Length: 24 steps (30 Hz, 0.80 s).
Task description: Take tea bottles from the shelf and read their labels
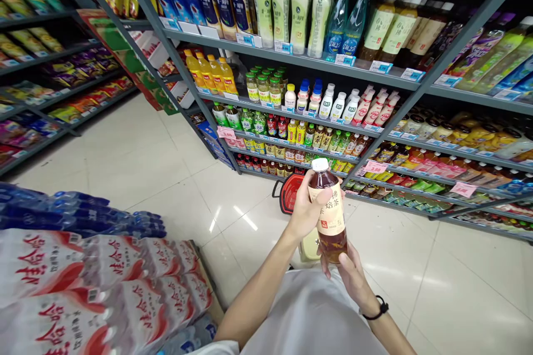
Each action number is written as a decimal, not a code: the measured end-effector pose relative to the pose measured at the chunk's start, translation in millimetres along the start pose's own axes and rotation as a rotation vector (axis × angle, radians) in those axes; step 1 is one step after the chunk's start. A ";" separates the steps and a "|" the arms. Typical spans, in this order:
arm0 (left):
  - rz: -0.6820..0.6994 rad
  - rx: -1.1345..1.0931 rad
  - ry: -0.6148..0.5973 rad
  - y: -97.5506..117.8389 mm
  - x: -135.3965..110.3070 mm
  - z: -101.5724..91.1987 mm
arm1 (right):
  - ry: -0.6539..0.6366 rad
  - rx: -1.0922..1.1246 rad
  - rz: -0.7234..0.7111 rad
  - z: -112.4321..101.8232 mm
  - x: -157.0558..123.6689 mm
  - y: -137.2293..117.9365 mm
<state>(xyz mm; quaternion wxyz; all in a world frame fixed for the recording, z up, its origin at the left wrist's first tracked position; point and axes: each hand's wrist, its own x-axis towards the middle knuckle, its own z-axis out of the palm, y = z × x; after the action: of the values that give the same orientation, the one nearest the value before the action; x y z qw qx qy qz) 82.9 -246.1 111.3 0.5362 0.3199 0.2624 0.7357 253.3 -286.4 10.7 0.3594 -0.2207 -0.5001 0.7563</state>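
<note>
A bottle of dark brown tea (332,223) with a white cap and a cream label stands nearly upright in front of my body. My left hand (306,206) is wrapped round its upper part, with the thumb across the label. At the bottle's base is my right hand (353,276), its fingers beneath and behind the bottom and its thumb at the side. Part of the right fingers is hidden by the bottle. A black band (378,309) circles my right wrist.
Shelves (291,61) of bottled drinks run across the front. A red shopping basket (290,193) sits on the floor beyond my hands. Shrink-wrapped water packs (137,266) are stacked at the lower left. Snack shelves (41,61) stand further left across the tiled floor (137,150).
</note>
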 end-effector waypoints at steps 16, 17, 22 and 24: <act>0.043 0.025 -0.005 2.2 0.8 -9.6 | 0.459 -1.198 -0.851 -45.2 2.1 -25.3; 0.041 0.019 -0.010 2.1 0.1 -10.2 | 0.436 -1.224 -0.904 -50.6 2.0 -29.4; 0.011 -0.080 -0.104 3.0 -2.7 -7.4 | 0.351 -1.377 -1.079 -73.1 0.7 -43.5; 0.005 -0.111 -0.110 3.0 -3.5 -4.5 | 0.352 -1.281 -1.055 -71.0 1.5 -41.0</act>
<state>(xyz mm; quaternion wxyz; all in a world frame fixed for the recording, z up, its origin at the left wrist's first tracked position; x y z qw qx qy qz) 78.5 -250.4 109.9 0.5649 0.3302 0.1904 0.7318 314.7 -232.9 19.7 0.5432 -0.2340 -0.8062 0.0151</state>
